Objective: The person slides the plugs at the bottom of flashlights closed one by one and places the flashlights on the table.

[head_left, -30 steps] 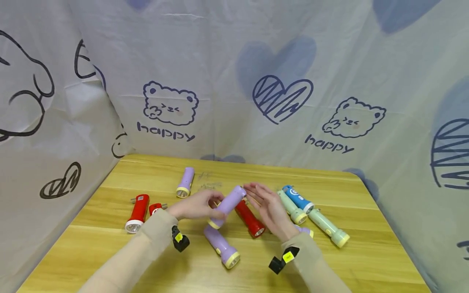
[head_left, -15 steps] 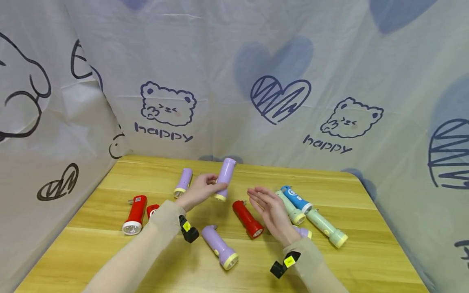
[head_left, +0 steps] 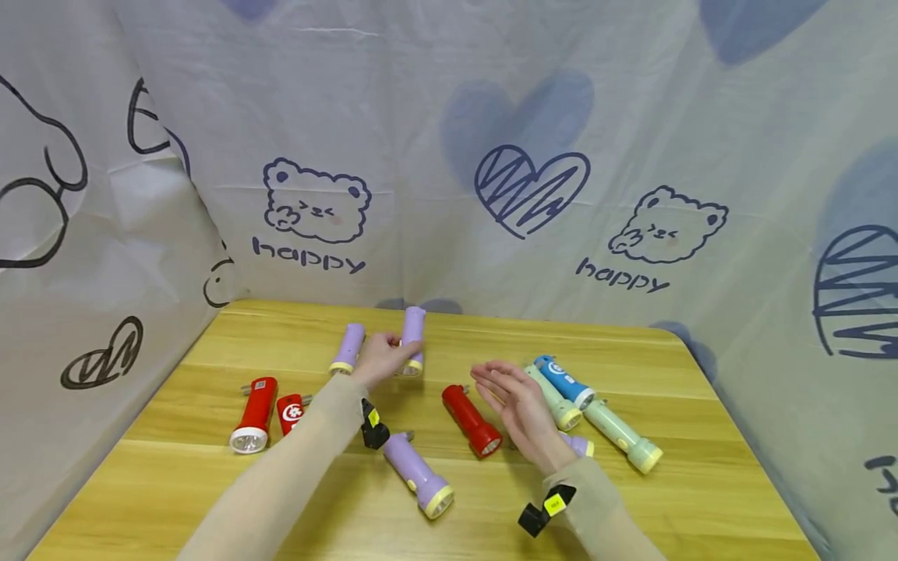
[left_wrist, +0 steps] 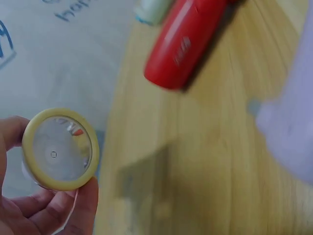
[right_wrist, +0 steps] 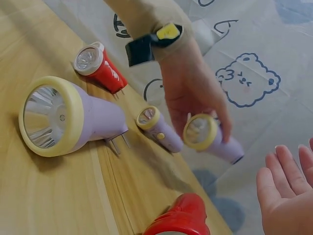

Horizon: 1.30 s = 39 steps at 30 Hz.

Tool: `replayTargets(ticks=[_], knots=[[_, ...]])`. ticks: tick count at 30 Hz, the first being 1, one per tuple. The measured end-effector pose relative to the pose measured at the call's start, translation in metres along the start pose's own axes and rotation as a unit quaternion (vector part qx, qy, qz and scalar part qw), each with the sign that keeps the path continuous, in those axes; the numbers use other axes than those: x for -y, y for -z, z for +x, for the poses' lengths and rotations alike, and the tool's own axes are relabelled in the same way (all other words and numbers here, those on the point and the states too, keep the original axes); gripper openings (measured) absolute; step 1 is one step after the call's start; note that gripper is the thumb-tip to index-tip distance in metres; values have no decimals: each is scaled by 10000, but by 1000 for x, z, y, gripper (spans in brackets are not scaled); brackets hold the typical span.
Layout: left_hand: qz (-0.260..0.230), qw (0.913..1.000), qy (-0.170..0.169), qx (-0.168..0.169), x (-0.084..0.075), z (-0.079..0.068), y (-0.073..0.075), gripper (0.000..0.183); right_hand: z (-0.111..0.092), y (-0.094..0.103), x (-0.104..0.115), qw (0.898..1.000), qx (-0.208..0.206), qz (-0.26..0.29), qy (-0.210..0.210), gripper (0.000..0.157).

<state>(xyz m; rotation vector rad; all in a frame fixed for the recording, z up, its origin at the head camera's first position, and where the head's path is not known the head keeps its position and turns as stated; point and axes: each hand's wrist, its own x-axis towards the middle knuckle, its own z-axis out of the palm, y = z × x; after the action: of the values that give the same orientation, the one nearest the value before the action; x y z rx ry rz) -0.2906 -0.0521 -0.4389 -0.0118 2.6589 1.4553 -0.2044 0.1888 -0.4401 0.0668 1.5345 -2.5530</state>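
Near the back of the table, my left hand [head_left: 381, 358] grips a purple flashlight [head_left: 413, 331] by its body. The pale yellow ring round its lens [left_wrist: 61, 149] faces the left wrist camera, with thumb and fingers about it. Just left of that hand lies another purple flashlight [head_left: 348, 348]. My right hand [head_left: 515, 401] holds nothing; its fingers are extended, palm turned toward the middle. A red flashlight [head_left: 471, 421] lies between the hands, and a purple one [head_left: 418, 475] lies closer to me. Under the right hand, one more purple flashlight [head_left: 579, 445] is partly hidden.
Two red flashlights, one with a white rim [head_left: 254, 417] and one with a white emblem [head_left: 291, 412], lie on the left of the wooden table [head_left: 491, 522]. To the right are a blue flashlight [head_left: 565, 382] and two green ones [head_left: 624, 436]. A printed cloth [head_left: 435, 195] stands behind.
My left hand has carried the purple flashlight from the middle back and leftward, close to the other purple one at the back. The right hand has stayed nearly still.
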Motion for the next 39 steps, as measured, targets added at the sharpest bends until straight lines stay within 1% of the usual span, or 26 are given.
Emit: replayTargets(ticks=[3, 5, 6, 10, 13, 14, 15, 17, 19, 21, 24, 27, 32, 37, 39], knots=[[338, 9993, 60, -119, 8, 7, -1, 36, 0, 0, -1, 10000, 24, 4, -46, 20], [489, 9986, 157, -81, 12, 9, -2, 33, 0, 1, -2, 9999, 59, 1, -86, 19], [553, 9983, 173, -44, 14, 10, -3, 34, 0, 1, -3, 9999, 76, -4, -106, 19], [736, 9963, 415, 181, 20, 14, -4, 40, -1, 1, -3, 9997, 148, -16, -177, 17], [911, 9942, 490, 289, 23, 15, -3, 40, -2, 1, -3, 9995, 226, -15, -228, 17], [1024, 9931, 480, 302, 24, 16, -2, 43, -2, 1, -3, 9993, 263, -15, -249, 18], [1092, 9924, 462, 333, 25, 17, -1, 50, -3, 1, -3, 9992, 307, -15, -272, 18], [1219, 9908, 430, 395, 27, 19, 0, 70, -3, 1, -3, 9987, 377, -50, -326, 18], [1286, 9897, 450, 438, 30, 21, 0, 85, -4, 1, -3, 9983, 448, -76, -366, 20], [1266, 9894, 498, 508, 33, 24, 0, 88, -4, 1, -3, 9979, 503, -101, -385, 21], [1250, 9896, 540, 473, 34, 25, -1, 90, -3, 2, -4, 9976, 572, -123, -378, 24], [1355, 9887, 514, 396, 33, 25, -3, 89, -3, 2, -3, 9974, 597, -150, -374, 24], [1703, 9843, 386, 278, 31, 21, -2, 83, -4, 1, -4, 9971, 630, -196, -379, 17], [1832, 9816, 479, 253, 29, 19, -6, 83, -5, 0, -5, 9963, 735, -231, -378, 15], [1946, 9793, 470, 290, 28, 18, -7, 79, -5, 0, -6, 9960, 768, -240, -378, 15]])
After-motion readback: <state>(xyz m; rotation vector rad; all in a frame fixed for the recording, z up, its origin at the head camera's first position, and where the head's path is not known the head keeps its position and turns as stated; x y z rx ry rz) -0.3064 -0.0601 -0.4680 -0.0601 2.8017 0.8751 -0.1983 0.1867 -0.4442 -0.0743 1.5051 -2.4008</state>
